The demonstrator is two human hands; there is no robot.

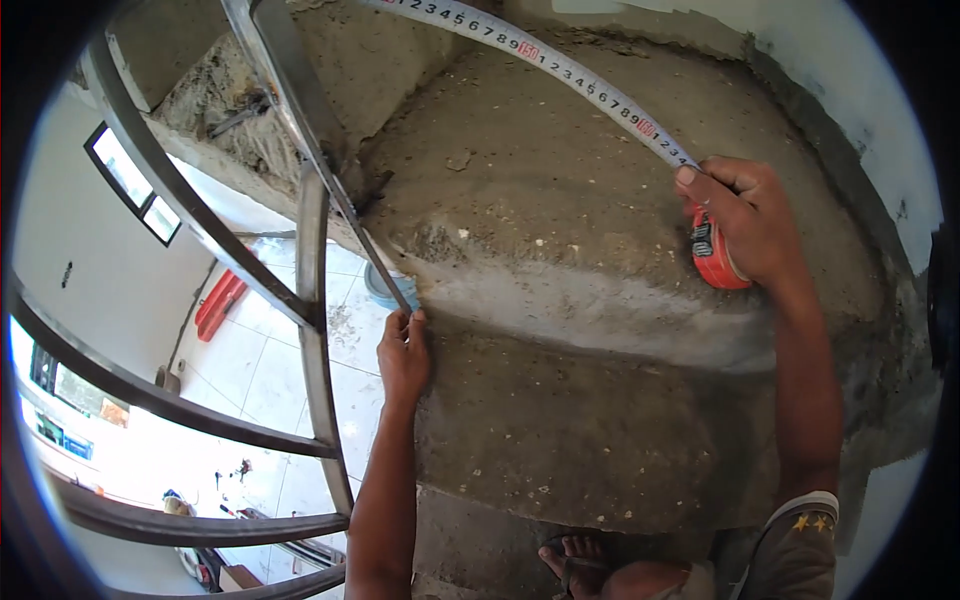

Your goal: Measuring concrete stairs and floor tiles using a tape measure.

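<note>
Key relation: the tape [716,262] sat over the right front of the step [560,190], inside your right hand [748,225], so that hand was clearly the nearer. Its blade [603,93] ran out from your grip toward the step's far left, long axis slanting across the tread and bowed upward toward the far side. The blade's other end lay out of view, beyond the step's far side; whether it was hooked on anything, you could not tell from here.

Right grip: fingers curled round the red case, thumb pressed on the blade near the case mouth. Back of the hand mostly up, forearm nearly straight, coming in past the step's right front.

Left grip: thumb and fingertips drawn together at the lower end of the bar [376,262], by the step's left front corner. Your left hand [404,365] pointed away from you, wrist about straight, forearm rising from nearer than the step. How firmly it pinched, or whether it bore any weight, did not show. The bar slanted along the step's left side, beside the curved rail [314,260]. Your hands stood well apart, one near each front end of the step.
</note>
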